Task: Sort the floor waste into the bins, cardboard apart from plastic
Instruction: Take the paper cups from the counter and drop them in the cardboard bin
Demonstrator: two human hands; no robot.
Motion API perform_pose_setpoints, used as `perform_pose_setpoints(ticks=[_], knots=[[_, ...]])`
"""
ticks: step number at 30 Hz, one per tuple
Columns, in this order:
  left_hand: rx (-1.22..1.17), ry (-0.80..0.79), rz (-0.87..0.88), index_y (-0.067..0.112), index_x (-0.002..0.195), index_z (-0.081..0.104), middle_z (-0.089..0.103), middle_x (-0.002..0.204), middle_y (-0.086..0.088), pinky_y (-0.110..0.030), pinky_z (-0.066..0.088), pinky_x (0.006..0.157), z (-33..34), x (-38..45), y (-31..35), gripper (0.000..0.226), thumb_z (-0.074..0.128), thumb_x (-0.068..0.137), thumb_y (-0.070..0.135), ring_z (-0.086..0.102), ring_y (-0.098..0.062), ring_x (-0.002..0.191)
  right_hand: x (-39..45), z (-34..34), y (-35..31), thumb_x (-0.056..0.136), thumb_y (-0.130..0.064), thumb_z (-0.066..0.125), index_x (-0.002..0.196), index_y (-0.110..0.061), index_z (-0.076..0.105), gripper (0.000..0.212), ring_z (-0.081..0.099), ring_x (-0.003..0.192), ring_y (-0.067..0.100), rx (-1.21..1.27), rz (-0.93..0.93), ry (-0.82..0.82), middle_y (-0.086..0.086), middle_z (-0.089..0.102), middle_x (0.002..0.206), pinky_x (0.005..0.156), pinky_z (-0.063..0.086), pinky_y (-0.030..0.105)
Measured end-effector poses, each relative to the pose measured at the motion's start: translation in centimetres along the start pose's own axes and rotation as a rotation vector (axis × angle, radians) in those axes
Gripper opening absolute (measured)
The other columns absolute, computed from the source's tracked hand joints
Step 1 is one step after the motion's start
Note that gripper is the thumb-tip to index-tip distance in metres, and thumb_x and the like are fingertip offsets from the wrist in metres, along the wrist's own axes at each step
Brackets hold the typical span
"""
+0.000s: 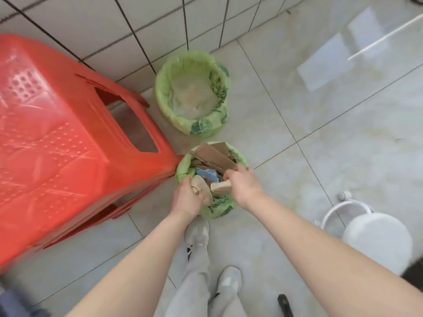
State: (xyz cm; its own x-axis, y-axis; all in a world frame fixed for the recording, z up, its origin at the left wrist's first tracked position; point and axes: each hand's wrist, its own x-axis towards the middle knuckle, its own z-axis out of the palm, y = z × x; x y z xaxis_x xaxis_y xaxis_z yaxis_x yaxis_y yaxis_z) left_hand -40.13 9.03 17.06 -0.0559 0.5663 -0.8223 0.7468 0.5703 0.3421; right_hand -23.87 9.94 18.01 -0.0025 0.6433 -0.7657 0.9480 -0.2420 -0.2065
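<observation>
We see a glossy pale tiled floor [343, 124] with dark grout lines, catching bright window reflections. A white-tiled wall [142, 24] rises behind. A red plastic stool [57, 145] stands left; a white round stool [375, 239] sits right.

Looks like a home utility corner — kitchen or washroom, cannot tell which. Glossy pale floor tiles [320, 92] meet a white tiled wall [109, 30] with dark grout. Two small bins with green liners [194, 65] stand by the wall — household size. A red plastic stool [57, 133] beside them, a white round stool [375, 239] near the right edge.
</observation>
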Motion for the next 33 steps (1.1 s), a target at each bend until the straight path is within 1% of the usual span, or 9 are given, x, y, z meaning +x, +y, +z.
perform_pose_setpoints(ticks=[3, 7, 11, 14, 17, 23, 27, 30, 33], knots=[[0.018, -0.016, 0.044, 0.020, 0.144, 0.030, 0.046, 0.137, -0.013, -0.041, 0.043, 0.099, 0.7, 1.2, -0.1, 0.068, 0.062, 0.084, 0.019, 0.047, -0.032, 0.123, 1.6, 0.8, -0.5, 0.080, 0.005, 0.055, 0.119, -0.017, 0.054, 0.045, 0.033, 0.118, 0.036, -0.139, -0.083, -0.018, 0.009, 0.039, 0.123, 0.089, 0.048, 0.047], [-0.010, -0.024, 0.061, 0.020, 0.147, 0.026, 0.045, 0.141, -0.012, -0.036, 0.041, 0.099, 0.9, 1.2, 0.0, 0.075, 0.064, 0.083, 0.019, 0.045, -0.030, 0.127, 2.0, 0.9, -0.9, 0.078, 0.008, 0.054, 0.132, -0.016, 0.043, 0.060, 0.030, 0.122, 0.035, -0.119, -0.145, -0.043, 0.009, 0.035, 0.133, 0.091, 0.048, 0.050], [-0.018, -0.062, 0.040, 0.022, 0.147, 0.025, 0.049, 0.138, -0.010, -0.035, 0.043, 0.093, 0.4, 0.1, -0.6, 0.074, 0.063, 0.084, 0.022, 0.049, -0.030, 0.123, 1.1, 0.4, -0.5, 0.078, 0.008, 0.054, 0.132, -0.012, 0.043, 0.059, 0.031, 0.127, 0.033, -0.042, -0.142, 0.005, 0.011, 0.038, 0.135, 0.097, 0.044, 0.048], [-0.009, -0.057, -0.007, 0.025, 0.147, 0.027, 0.049, 0.140, -0.007, -0.035, 0.041, 0.097, -0.2, -0.8, -1.1, 0.075, 0.065, 0.083, 0.021, 0.048, -0.028, 0.126, 0.0, -0.3, 0.1, 0.080, 0.007, 0.051, 0.135, -0.013, 0.042, 0.059, 0.035, 0.125, 0.031, 0.020, -0.102, 0.038, 0.010, 0.041, 0.134, 0.099, 0.042, 0.041], [-0.031, -0.031, -0.026, 0.021, 0.145, 0.032, 0.047, 0.143, -0.009, -0.034, 0.039, 0.102, -0.7, -1.7, -1.0, 0.068, 0.062, 0.084, 0.014, 0.045, -0.027, 0.129, -1.1, -1.1, 0.8, 0.084, 0.001, 0.050, 0.134, -0.014, 0.043, 0.053, 0.040, 0.123, 0.031, 0.095, -0.060, 0.083, 0.009, 0.044, 0.134, 0.097, 0.040, 0.037], [-0.094, 0.020, -0.023, 0.018, 0.140, 0.039, 0.050, 0.138, -0.009, -0.036, 0.039, 0.104, -1.1, -3.9, -0.8, 0.060, 0.062, 0.085, 0.015, 0.047, -0.026, 0.127, -4.7, -1.6, 2.4, 0.087, -0.005, 0.049, 0.133, -0.009, 0.045, 0.047, 0.048, 0.121, 0.032, 0.171, -0.034, 0.105, 0.013, 0.049, 0.131, 0.100, 0.037, 0.032], [-0.127, 0.094, 0.009, 0.016, 0.133, 0.045, 0.058, 0.123, -0.006, -0.032, 0.042, 0.092, -1.4, -7.6, -0.8, 0.051, 0.062, 0.085, 0.019, 0.053, -0.023, 0.113, -8.6, -1.2, 2.7, 0.086, -0.006, 0.051, 0.130, -0.009, 0.047, 0.044, 0.051, 0.119, 0.031, 0.180, -0.064, 0.096, 0.014, 0.052, 0.127, 0.101, 0.039, 0.033], [-0.174, 0.149, 0.026, 0.016, 0.130, 0.048, 0.060, 0.106, -0.002, -0.028, 0.043, 0.082, -2.0, -12.0, -1.1, 0.045, 0.057, 0.085, 0.015, 0.053, -0.019, 0.096, -12.5, -1.2, 2.6, 0.086, -0.010, 0.051, 0.128, -0.008, 0.048, 0.042, 0.052, 0.118, 0.029, 0.155, -0.101, 0.094, 0.013, 0.054, 0.124, 0.101, 0.040, 0.034], [-0.259, 0.200, 0.038, 0.016, 0.123, 0.051, 0.061, 0.094, 0.003, -0.025, 0.042, 0.069, -2.6, -17.9, -1.5, 0.037, 0.052, 0.086, 0.012, 0.053, -0.016, 0.088, -17.6, -1.8, 1.8, 0.088, -0.011, 0.051, 0.129, -0.009, 0.049, 0.041, 0.052, 0.118, 0.024, 0.191, -0.126, 0.109, 0.009, 0.055, 0.125, 0.101, 0.039, 0.030]])
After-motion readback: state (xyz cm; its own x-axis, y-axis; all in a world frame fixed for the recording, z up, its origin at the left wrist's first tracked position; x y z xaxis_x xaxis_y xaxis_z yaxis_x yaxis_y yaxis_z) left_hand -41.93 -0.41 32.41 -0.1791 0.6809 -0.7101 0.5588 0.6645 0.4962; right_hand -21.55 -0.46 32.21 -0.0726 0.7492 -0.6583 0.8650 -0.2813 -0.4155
